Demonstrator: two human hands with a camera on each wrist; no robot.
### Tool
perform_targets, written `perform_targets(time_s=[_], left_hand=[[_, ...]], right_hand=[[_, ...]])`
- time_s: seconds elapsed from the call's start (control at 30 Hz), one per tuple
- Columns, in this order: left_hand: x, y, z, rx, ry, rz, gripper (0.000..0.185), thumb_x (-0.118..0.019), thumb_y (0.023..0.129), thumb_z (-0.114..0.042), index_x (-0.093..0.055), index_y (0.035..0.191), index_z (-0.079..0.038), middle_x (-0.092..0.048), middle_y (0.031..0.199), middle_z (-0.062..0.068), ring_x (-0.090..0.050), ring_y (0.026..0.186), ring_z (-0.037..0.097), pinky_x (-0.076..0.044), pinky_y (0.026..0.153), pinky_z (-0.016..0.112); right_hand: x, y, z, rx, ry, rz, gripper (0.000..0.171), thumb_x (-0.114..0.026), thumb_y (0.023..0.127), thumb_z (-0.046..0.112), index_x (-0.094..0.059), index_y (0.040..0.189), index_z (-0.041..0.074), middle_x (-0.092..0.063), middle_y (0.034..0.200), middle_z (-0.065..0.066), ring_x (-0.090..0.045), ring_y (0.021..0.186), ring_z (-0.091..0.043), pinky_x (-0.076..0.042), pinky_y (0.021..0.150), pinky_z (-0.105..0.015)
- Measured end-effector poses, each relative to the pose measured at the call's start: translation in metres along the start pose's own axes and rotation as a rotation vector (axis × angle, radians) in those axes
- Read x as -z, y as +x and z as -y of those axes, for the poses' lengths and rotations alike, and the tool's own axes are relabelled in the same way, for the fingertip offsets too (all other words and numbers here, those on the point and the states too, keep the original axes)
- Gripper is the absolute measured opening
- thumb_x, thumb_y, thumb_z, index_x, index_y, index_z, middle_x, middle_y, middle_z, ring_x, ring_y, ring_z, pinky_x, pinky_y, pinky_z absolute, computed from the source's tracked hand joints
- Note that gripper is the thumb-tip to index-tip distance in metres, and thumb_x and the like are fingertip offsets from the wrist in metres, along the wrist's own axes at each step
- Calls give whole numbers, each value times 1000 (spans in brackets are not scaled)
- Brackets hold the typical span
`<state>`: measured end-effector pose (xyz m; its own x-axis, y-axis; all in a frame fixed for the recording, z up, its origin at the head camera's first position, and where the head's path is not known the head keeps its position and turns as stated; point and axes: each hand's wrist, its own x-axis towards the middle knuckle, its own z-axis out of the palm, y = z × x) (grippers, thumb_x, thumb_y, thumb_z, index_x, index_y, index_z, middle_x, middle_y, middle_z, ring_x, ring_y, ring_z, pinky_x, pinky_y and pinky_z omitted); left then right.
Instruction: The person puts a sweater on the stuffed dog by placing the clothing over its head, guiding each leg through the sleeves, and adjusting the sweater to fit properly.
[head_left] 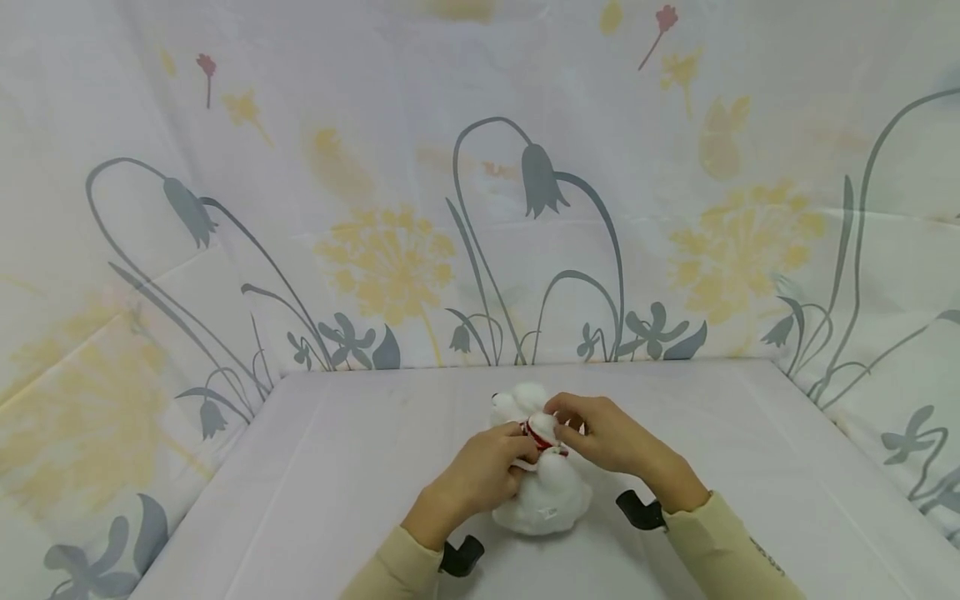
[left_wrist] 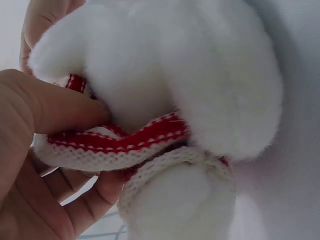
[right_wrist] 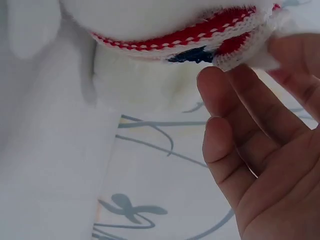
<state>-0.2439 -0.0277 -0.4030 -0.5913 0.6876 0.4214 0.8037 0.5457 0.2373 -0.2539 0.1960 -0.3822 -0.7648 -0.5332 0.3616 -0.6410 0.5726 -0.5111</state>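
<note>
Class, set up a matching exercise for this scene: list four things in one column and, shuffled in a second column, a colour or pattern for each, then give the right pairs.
Things:
1. plush toy
2. knitted scarf
3. backdrop cloth
4. sleeve

Colours:
A. red and cream
B. pale yellow
C. fluffy white
D. grey and yellow flowers

Pairs: 1-C, 2-A, 3-D, 4-B

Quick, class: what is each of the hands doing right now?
Left hand: pinches the red-and-white scarf on the plush toy.
Right hand: pinches the scarf's end.
</note>
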Motion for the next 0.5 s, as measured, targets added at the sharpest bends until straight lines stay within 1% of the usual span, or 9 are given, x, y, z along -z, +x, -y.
perform_targets(time_s=[0.1,0.23,0.27,0.4,0.47,0.5], left_hand=[[0,0,1,5,-25,6,24,-64,76,5,-70,86,-16,-60,90,-8,-54,82,2,-44,71,12],[2,0,1,-1,-68,6,22,-65,76,2,-70,87,-15,-60,90,-9,-54,84,1,-43,72,10],[2,0,0,-2,-76,5,21,-65,76,2,-70,87,-15,-60,90,-9,-54,84,1,-43,72,10],[3,1,0,-6,-93,-3,20,-65,77,2,-70,87,-14,-62,89,-8,-56,84,3,-44,73,12],[3,1,-1,-1,-86,12,21,-65,76,3,-70,87,-14,-62,87,-7,-56,83,4,-44,72,13],[3,1,-1,6,-83,30,22,-64,75,4,-70,86,-14,-62,86,-7,-56,81,4,-44,71,13]], right_hand=[[0,-1,1,13,-10,27,25,-63,90,11,-62,113,21,-61,81,11,-55,68,-8,-46,57,-24],[-2,-1,3,-24,-59,50,29,-67,87,17,-62,114,24,-58,80,15,-51,62,-6,-43,52,-23],[-3,-1,3,-28,-72,45,28,-68,86,18,-62,113,24,-58,80,16,-51,60,-5,-43,52,-23],[-9,1,1,-13,-92,-17,23,-65,83,13,-63,104,23,-54,74,16,-46,58,-2,-40,50,-22],[-13,2,-2,-4,-61,-67,22,-62,82,8,-63,98,22,-51,69,15,-45,57,-3,-39,50,-22],[-14,2,-3,-9,-35,-89,21,-61,82,6,-63,96,22,-50,67,14,-44,57,-3,-39,50,-22]])
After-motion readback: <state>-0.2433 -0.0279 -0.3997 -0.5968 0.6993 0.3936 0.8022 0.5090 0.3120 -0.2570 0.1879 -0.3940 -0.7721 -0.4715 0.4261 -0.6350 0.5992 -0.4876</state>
